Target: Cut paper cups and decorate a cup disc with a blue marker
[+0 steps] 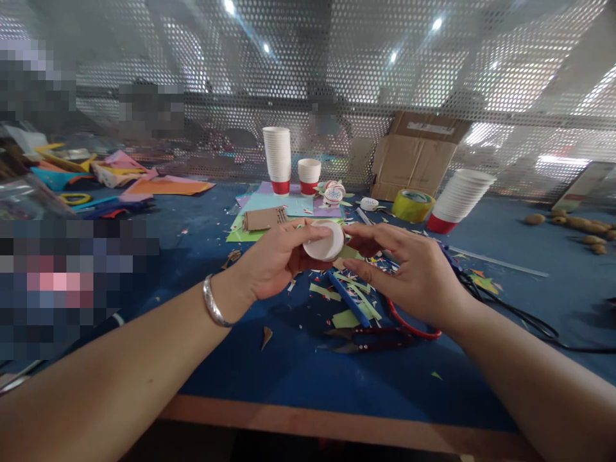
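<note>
My left hand (274, 260) is closed around a small round white piece that looks like the cut-off bottom of a paper cup (332, 247), its thumb lying across the flat face. To the right of it, my right hand (409, 266) is half curled with thumb and fingers apart; its fingertips are at the piece's edge, and I cannot tell whether they touch. Beneath the hands lie a blue pen (349, 298), green paper strips (344, 317) and many small scraps. Red-handled scissors (366, 340) rest on the blue table, nearer to me.
Stacked paper cups (277, 154) and a shorter stack (308, 174) stand behind. Yellow tape (412, 205), another cup stack (462, 199) and a cardboard box (416, 154) are on the right. Folded cardboard (262, 219) lies on coloured sheets. Black cables (520, 314) cross the right side.
</note>
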The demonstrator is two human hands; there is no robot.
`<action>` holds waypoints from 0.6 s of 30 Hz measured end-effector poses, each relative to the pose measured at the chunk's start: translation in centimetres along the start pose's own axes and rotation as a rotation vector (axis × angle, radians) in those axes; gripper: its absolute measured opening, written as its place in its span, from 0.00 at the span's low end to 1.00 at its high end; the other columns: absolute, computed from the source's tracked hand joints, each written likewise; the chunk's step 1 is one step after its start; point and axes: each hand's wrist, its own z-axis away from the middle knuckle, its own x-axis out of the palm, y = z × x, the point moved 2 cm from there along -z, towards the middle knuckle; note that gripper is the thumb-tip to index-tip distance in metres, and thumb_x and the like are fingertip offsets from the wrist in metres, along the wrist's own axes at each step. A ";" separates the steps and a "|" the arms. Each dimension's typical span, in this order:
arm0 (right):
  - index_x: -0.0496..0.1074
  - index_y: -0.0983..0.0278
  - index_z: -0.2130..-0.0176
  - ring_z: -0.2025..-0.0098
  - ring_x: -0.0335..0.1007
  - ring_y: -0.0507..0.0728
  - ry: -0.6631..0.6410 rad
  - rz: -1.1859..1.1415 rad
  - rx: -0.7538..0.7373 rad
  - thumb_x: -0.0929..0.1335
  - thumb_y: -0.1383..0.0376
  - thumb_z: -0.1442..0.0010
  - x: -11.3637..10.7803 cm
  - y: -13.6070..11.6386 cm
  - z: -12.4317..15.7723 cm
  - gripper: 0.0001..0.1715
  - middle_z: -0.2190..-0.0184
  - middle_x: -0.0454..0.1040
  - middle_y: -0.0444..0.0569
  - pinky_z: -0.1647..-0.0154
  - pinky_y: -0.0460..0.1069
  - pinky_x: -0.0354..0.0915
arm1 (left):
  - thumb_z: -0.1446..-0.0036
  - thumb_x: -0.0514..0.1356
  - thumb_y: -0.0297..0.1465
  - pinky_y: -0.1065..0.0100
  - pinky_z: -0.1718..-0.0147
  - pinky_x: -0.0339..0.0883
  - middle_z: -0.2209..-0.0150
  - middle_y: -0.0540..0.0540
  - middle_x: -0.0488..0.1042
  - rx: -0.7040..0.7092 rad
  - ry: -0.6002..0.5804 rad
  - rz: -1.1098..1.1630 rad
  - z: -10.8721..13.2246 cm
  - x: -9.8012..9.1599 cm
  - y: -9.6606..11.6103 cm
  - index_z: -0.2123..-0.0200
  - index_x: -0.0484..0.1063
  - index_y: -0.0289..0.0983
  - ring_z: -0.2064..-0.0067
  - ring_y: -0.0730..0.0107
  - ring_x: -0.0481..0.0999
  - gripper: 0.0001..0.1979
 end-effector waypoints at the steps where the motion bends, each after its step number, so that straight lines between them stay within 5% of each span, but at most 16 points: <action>1: 0.74 0.61 0.45 0.60 0.76 0.57 0.008 -0.003 0.014 0.72 0.60 0.38 0.0 0.0 0.0 0.22 0.59 0.80 0.49 0.56 0.52 0.71 | 0.45 0.67 0.30 0.72 0.68 0.74 0.65 0.48 0.77 -0.012 0.018 0.017 0.0 -0.1 0.1 0.63 0.76 0.34 0.66 0.73 0.76 0.07; 10: 0.76 0.63 0.67 0.73 0.64 0.51 -0.004 -0.104 0.234 0.69 0.57 0.36 -0.1 0.5 0.0 0.14 0.75 0.73 0.44 0.74 0.47 0.61 | 0.48 0.67 0.24 0.76 0.69 0.75 0.65 0.49 0.80 -0.027 0.052 0.108 -0.1 -0.3 0.3 0.61 0.78 0.36 0.65 0.73 0.79 0.09; 18: 0.73 0.64 0.70 0.75 0.63 0.51 -0.059 -0.166 0.282 0.68 0.57 0.35 0.0 0.5 -0.1 0.15 0.76 0.71 0.44 0.74 0.48 0.60 | 0.49 0.68 0.22 0.72 0.59 0.77 0.60 0.48 0.80 0.025 0.034 0.122 0.0 0.1 -0.1 0.61 0.78 0.34 0.61 0.73 0.79 0.11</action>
